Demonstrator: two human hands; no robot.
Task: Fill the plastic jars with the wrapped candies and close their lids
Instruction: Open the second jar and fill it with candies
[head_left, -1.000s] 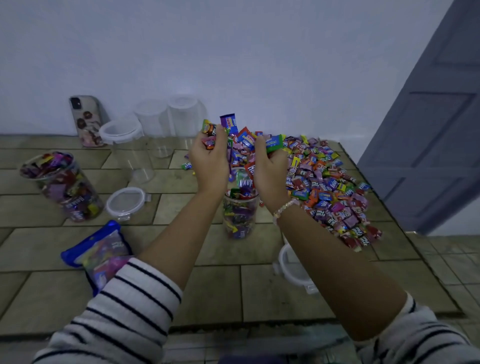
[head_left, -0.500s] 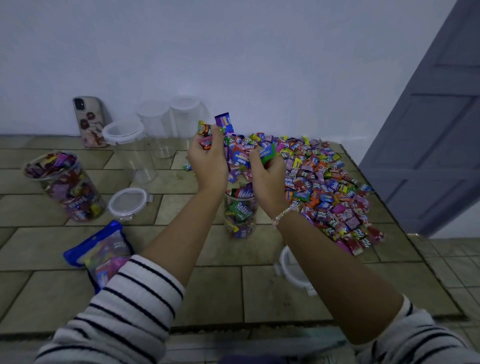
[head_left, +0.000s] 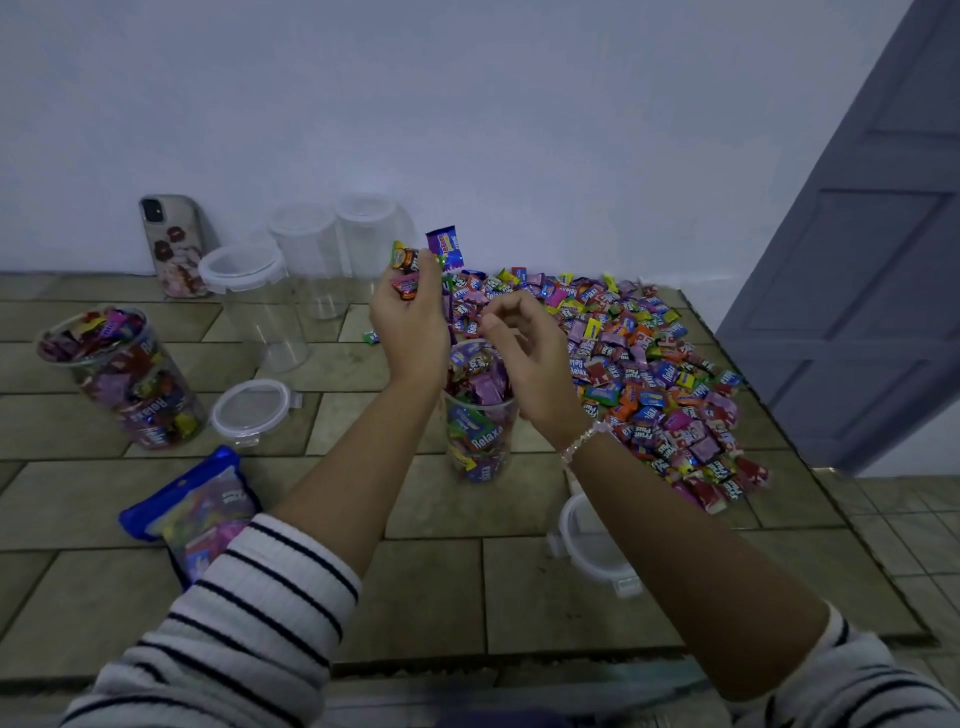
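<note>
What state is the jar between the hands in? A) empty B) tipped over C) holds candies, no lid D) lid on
C: the jar stands upright with candies piled up to its open rim and no lid on it; the left hand grips more.

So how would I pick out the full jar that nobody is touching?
Find the phone leaning on the white wall at the back left, then come forward over the tiles toward the left edge. The full jar stands there with a loose lid to its right. Unlike the three empty jars behind it, it is heaped with candies, lid off.
</note>
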